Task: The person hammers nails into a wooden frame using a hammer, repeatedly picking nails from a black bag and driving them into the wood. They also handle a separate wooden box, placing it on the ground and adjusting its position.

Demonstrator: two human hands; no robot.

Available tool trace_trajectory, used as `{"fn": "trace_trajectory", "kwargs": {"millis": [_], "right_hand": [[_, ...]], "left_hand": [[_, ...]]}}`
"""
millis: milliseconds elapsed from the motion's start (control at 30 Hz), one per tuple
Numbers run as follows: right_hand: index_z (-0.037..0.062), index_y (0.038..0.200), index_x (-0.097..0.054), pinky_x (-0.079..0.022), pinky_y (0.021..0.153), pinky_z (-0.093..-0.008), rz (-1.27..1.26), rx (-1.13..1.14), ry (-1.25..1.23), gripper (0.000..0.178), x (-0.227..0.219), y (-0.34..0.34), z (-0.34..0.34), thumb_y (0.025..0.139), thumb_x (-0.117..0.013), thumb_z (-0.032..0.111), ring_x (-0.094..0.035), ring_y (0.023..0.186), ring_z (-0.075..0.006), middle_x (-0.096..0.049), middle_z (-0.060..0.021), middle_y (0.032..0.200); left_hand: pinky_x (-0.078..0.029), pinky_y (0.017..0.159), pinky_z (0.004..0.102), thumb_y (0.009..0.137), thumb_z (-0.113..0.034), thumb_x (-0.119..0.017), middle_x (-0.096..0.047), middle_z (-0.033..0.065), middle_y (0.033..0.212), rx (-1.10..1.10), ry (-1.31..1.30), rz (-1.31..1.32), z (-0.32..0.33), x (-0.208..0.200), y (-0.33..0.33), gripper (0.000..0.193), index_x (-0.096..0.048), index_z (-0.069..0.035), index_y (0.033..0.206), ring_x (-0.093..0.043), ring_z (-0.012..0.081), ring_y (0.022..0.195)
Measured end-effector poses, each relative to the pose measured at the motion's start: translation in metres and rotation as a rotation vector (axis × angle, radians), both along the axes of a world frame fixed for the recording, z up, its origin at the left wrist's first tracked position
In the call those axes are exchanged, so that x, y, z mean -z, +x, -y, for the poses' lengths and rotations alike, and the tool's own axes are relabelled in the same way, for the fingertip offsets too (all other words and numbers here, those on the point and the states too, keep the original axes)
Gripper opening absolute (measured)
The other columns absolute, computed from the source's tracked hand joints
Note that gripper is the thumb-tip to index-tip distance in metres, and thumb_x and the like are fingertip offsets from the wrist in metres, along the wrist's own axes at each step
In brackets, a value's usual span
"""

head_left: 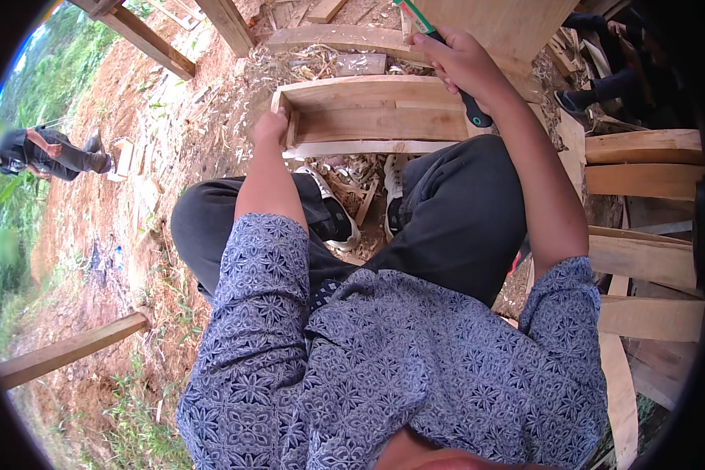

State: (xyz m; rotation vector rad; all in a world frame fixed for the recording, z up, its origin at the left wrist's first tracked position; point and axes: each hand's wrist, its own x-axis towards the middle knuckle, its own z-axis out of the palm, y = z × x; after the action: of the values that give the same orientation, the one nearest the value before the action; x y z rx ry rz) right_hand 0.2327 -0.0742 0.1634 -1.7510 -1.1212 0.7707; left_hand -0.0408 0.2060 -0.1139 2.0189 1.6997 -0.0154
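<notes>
A long, shallow wooden box (pixel 384 124) made of pale boards lies across in front of my knees. My left hand (pixel 271 125) is closed on the box's left end board, with the fingertips partly hidden. Above the box's right end, my right hand (pixel 466 66) grips a long-handled tool (pixel 479 116) with a black handle and a green part with a white label at its far end. That far end runs out of the picture, so I cannot tell the tool's exact kind. The tool's lower end is near my right knee.
A wide wooden panel (pixel 501 27) stands beyond the box. Stacked planks (pixel 642 180) lie to my right, and wood shavings (pixel 313 63) cover the ground. A person (pixel 55 153) is at the far left; another person's leg (pixel 603 90) shows at the upper right. Wooden posts (pixel 145 39) cross the upper left.
</notes>
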Motion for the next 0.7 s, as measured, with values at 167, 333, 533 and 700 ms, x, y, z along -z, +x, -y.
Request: {"fn": "trace_trajectory", "kwargs": {"millis": [167, 333, 533, 700], "right_hand": [[0.0051, 0.110, -0.065, -0.036, 0.043, -0.0222, 0.023, -0.041, -0.037, 0.038, 0.009, 0.003, 0.002, 0.100, -0.062, 0.042, -0.041, 0.049, -0.0022, -0.045, 0.0063, 0.068], [0.0042, 0.089, -0.062, -0.047, 0.049, -0.0329, 0.093, -0.078, -0.001, 0.036, 0.002, -0.003, 0.011, 0.095, -0.063, 0.040, -0.054, 0.053, -0.0130, -0.054, -0.0011, 0.065], [0.0026, 0.090, -0.062, -0.046, 0.049, -0.0352, 0.124, -0.159, 0.005, 0.038, 0.006, 0.010, 0.014, 0.096, -0.064, 0.040, -0.056, 0.053, -0.0159, -0.056, -0.0048, 0.065], [0.0039, 0.093, -0.062, -0.040, 0.047, -0.0328, 0.133, -0.155, -0.025, 0.035, 0.015, 0.020, 0.012, 0.098, -0.063, 0.038, -0.050, 0.050, -0.0129, -0.052, -0.0019, 0.063]], "left_hand": [[-0.049, 0.101, 0.0494, 0.102, -0.051, -0.046, -0.068, 0.0260, 0.123, -0.219, 0.073, 0.032, 0.044, -0.027, 0.018, 0.058, -0.069, -0.001, 0.120, -0.063, 0.0418, 0.120], [-0.049, 0.101, 0.0497, 0.102, -0.050, -0.045, -0.067, 0.0267, 0.124, -0.198, 0.132, 0.024, 0.055, -0.034, 0.021, 0.060, -0.068, 0.001, 0.121, -0.062, 0.0432, 0.120], [-0.042, 0.110, 0.0488, 0.100, -0.057, -0.042, -0.058, 0.0328, 0.135, -0.235, 0.036, 0.023, 0.020, -0.012, 0.012, 0.078, -0.058, 0.012, 0.132, -0.055, 0.0444, 0.131], [-0.038, 0.113, 0.0472, 0.101, -0.061, -0.036, -0.051, 0.0334, 0.144, -0.162, 0.119, 0.322, 0.009, -0.047, 0.029, 0.084, -0.047, 0.012, 0.142, -0.049, 0.0450, 0.135]]}}
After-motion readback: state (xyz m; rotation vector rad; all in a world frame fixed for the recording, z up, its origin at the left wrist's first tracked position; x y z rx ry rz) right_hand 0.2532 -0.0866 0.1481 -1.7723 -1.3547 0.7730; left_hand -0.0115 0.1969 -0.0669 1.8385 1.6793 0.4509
